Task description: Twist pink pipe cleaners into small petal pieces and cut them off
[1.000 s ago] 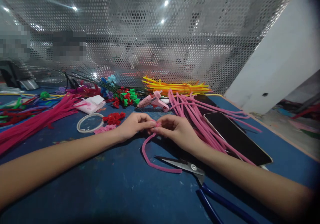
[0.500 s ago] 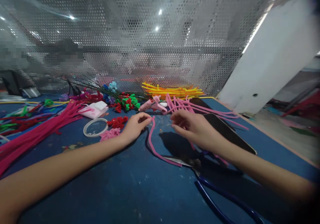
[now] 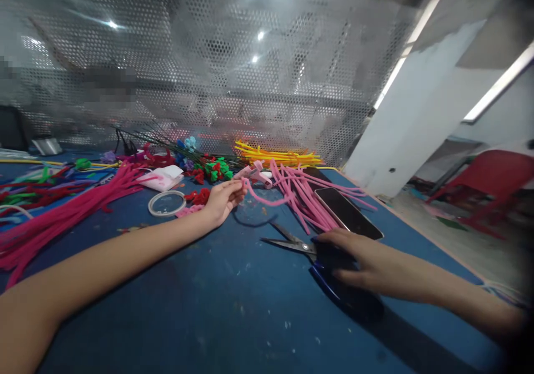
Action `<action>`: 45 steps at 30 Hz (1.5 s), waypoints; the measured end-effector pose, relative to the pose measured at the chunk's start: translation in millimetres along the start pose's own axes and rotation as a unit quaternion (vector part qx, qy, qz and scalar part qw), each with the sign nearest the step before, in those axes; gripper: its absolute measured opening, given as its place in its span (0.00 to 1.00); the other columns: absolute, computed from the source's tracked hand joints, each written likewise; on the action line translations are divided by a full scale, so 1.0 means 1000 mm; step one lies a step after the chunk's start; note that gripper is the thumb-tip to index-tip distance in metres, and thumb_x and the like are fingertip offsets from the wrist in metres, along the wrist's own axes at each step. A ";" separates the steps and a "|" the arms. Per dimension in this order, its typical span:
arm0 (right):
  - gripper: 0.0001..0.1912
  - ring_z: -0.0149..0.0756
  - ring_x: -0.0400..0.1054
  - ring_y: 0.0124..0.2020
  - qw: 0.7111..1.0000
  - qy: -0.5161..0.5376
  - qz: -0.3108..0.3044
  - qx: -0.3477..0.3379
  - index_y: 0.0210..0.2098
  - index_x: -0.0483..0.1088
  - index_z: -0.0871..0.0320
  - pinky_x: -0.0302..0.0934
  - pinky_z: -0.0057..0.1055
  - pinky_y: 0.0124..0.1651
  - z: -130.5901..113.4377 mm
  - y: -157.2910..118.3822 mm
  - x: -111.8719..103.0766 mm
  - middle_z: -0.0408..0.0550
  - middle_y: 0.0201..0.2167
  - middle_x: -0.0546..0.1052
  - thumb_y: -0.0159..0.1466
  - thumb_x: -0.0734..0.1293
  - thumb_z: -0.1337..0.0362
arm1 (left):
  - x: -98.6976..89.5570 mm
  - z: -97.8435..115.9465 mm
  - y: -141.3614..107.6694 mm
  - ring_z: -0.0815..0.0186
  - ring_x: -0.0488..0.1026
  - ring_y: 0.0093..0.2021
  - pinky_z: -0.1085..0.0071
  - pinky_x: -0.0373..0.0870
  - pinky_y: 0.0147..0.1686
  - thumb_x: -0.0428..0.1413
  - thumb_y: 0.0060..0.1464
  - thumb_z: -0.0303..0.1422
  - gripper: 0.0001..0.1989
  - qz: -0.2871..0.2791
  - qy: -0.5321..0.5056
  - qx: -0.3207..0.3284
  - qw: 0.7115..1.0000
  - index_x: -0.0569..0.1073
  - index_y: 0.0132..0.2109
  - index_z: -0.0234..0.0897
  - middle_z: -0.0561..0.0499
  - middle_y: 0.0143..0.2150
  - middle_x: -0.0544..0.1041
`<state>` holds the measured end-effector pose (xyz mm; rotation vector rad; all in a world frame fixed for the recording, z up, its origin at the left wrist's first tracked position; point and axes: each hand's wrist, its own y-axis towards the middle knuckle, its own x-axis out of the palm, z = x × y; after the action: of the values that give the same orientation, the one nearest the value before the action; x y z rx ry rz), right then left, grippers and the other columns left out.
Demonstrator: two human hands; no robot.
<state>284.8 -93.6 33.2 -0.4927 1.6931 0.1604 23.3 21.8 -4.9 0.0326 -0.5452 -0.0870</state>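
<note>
My left hand (image 3: 223, 200) is closed, with thumb and fingertips pinching one end of a pink pipe cleaner (image 3: 266, 200). The pipe cleaner curves off to the right, above the blue table. My right hand (image 3: 367, 260) reaches over the scissors (image 3: 306, 248), thumb and fingers apart above the dark blue handles. It partly hides those handles, and whether it touches them I cannot tell. The scissor blades lie spread on the table, pointing left. Just beyond them is a bundle of pink pipe cleaners (image 3: 302, 196).
A phone (image 3: 350, 212) lies beside the pink bundle. Farther back are a pink glue gun (image 3: 254, 173) and yellow pipe cleaners (image 3: 275, 154). On the left are a tape roll (image 3: 167, 203), a white packet (image 3: 162, 178) and magenta pipe cleaners (image 3: 79, 210). A perforated metal panel (image 3: 208, 68) stands behind.
My right hand has moved down and toward me, over the scissors. The pink pipe cleaner's free end has lifted off the table and swung away from me. The camera view has tilted and turned right.
</note>
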 end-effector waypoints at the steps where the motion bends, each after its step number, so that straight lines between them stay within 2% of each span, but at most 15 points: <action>1: 0.29 0.43 0.61 0.53 1.000 0.006 -0.015 -0.002 0.54 0.59 0.64 0.57 0.38 0.55 0.003 0.002 -0.002 0.56 0.53 0.65 0.52 0.61 0.66 | 0.000 0.000 0.000 0.74 0.70 0.24 0.78 0.66 0.27 0.60 0.39 0.26 0.05 0.000 -0.008 -0.002 1.000 0.74 0.28 0.30 0.51 0.24 0.75; 3: 0.30 0.43 0.60 0.53 1.000 -0.015 -0.004 -0.002 0.54 0.60 0.64 0.56 0.38 0.55 0.006 0.005 0.001 0.56 0.52 0.65 0.50 0.61 0.70 | -0.001 -0.001 0.000 0.73 0.71 0.25 0.78 0.66 0.27 0.60 0.39 0.25 0.04 0.003 -0.021 -0.003 1.000 0.74 0.28 0.30 0.51 0.24 0.75; 7: 0.28 0.45 0.61 0.49 0.986 -0.126 0.105 -0.007 0.49 0.65 0.68 0.55 0.41 0.54 0.007 0.015 0.017 0.60 0.48 0.67 0.48 0.57 0.78 | -0.001 -0.002 0.002 0.73 0.72 0.25 0.77 0.68 0.30 0.60 0.39 0.23 0.03 0.019 -0.039 0.004 0.999 0.74 0.26 0.29 0.50 0.24 0.76; 9: 0.27 0.45 0.62 0.47 0.980 -0.160 0.117 -0.021 0.47 0.67 0.68 0.56 0.42 0.53 0.004 0.020 0.020 0.60 0.45 0.68 0.47 0.56 0.79 | -0.001 -0.002 0.002 0.72 0.72 0.25 0.75 0.69 0.32 0.60 0.38 0.23 0.03 0.029 -0.045 0.012 0.998 0.73 0.25 0.29 0.50 0.24 0.76; 14: 0.20 0.46 0.63 0.44 0.978 -0.189 0.075 -0.041 0.37 0.70 0.66 0.57 0.42 0.50 -0.009 0.025 0.006 0.58 0.38 0.70 0.45 0.58 0.78 | 0.000 -0.003 0.002 0.72 0.73 0.26 0.74 0.71 0.38 0.61 0.38 0.21 0.05 0.064 -0.055 0.044 0.995 0.72 0.24 0.30 0.52 0.23 0.76; 17: 0.22 0.45 0.64 0.46 0.988 -0.149 0.038 -0.011 0.44 0.66 0.69 0.57 0.39 0.51 -0.011 0.015 -0.004 0.60 0.42 0.69 0.49 0.59 0.74 | -0.001 -0.004 0.004 0.73 0.74 0.27 0.73 0.70 0.41 0.61 0.38 0.20 0.06 0.080 -0.058 0.059 0.993 0.70 0.23 0.31 0.53 0.22 0.75; 20: 0.30 0.44 0.62 0.50 0.996 -0.080 -0.030 -0.011 0.52 0.61 0.67 0.57 0.35 0.51 -0.011 0.000 -0.009 0.59 0.49 0.66 0.48 0.61 0.69 | -0.001 -0.006 0.005 0.72 0.74 0.26 0.72 0.71 0.41 0.61 0.38 0.20 0.07 0.083 -0.055 0.058 0.993 0.69 0.23 0.30 0.52 0.22 0.75; 23: 0.31 0.44 0.64 0.48 0.998 -0.049 -0.043 0.013 0.51 0.62 0.65 0.59 0.33 0.47 -0.013 -0.009 -0.005 0.58 0.49 0.66 0.45 0.61 0.70 | -0.001 -0.006 0.005 0.72 0.74 0.26 0.71 0.71 0.40 0.62 0.38 0.20 0.07 0.078 -0.051 0.051 0.994 0.69 0.24 0.30 0.52 0.22 0.74; 26: 0.23 0.44 0.67 0.41 0.997 -0.053 0.004 0.049 0.43 0.65 0.64 0.60 0.35 0.42 -0.016 -0.011 0.008 0.57 0.41 0.71 0.46 0.60 0.70 | 0.000 -0.005 0.005 0.73 0.73 0.25 0.72 0.71 0.40 0.61 0.39 0.20 0.07 0.074 -0.050 0.046 0.995 0.70 0.24 0.30 0.53 0.22 0.74; 30: 0.18 0.42 0.66 0.39 0.989 -0.037 0.138 0.035 0.40 0.62 0.63 0.59 0.34 0.41 -0.018 -0.001 0.023 0.56 0.38 0.70 0.49 0.58 0.71 | 0.000 -0.004 0.004 0.74 0.73 0.27 0.75 0.70 0.39 0.58 0.43 0.19 0.05 0.070 -0.060 0.042 0.995 0.70 0.25 0.30 0.53 0.23 0.74; 33: 0.12 0.40 0.66 0.35 0.981 0.010 0.189 0.041 0.36 0.61 0.61 0.60 0.33 0.37 -0.023 0.013 0.025 0.54 0.35 0.70 0.53 0.60 0.63 | 0.000 -0.003 0.004 0.75 0.73 0.27 0.76 0.70 0.39 0.58 0.44 0.19 0.05 0.061 -0.070 0.036 0.995 0.70 0.26 0.30 0.53 0.24 0.75; 37: 0.22 0.42 0.66 0.35 0.972 0.050 0.217 0.072 0.37 0.60 0.61 0.60 0.35 0.36 -0.039 0.040 0.022 0.54 0.35 0.70 0.54 0.62 0.49 | 0.000 -0.003 0.002 0.74 0.73 0.28 0.76 0.70 0.38 0.58 0.44 0.20 0.04 0.040 -0.077 0.028 0.996 0.71 0.27 0.30 0.52 0.25 0.75; 40: 0.26 0.44 0.67 0.36 0.967 0.048 0.237 0.087 0.38 0.60 0.62 0.61 0.37 0.36 -0.049 0.062 0.020 0.56 0.36 0.70 0.54 0.60 0.45 | 0.001 -0.004 0.000 0.74 0.73 0.28 0.76 0.69 0.37 0.58 0.43 0.20 0.04 0.027 -0.078 0.023 0.996 0.71 0.27 0.30 0.52 0.26 0.75; 45: 0.31 0.48 0.67 0.40 0.956 0.027 0.286 0.062 0.42 0.59 0.65 0.61 0.40 0.40 -0.052 0.093 0.020 0.60 0.39 0.68 0.54 0.59 0.43 | 0.006 -0.005 -0.006 0.74 0.72 0.27 0.73 0.69 0.40 0.57 0.40 0.16 0.07 0.007 -0.072 0.012 0.997 0.70 0.24 0.30 0.54 0.23 0.74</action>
<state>197.4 -34.7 7.7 0.1005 1.8500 0.4587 30.9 15.7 -6.5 0.0466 -0.6903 -0.0694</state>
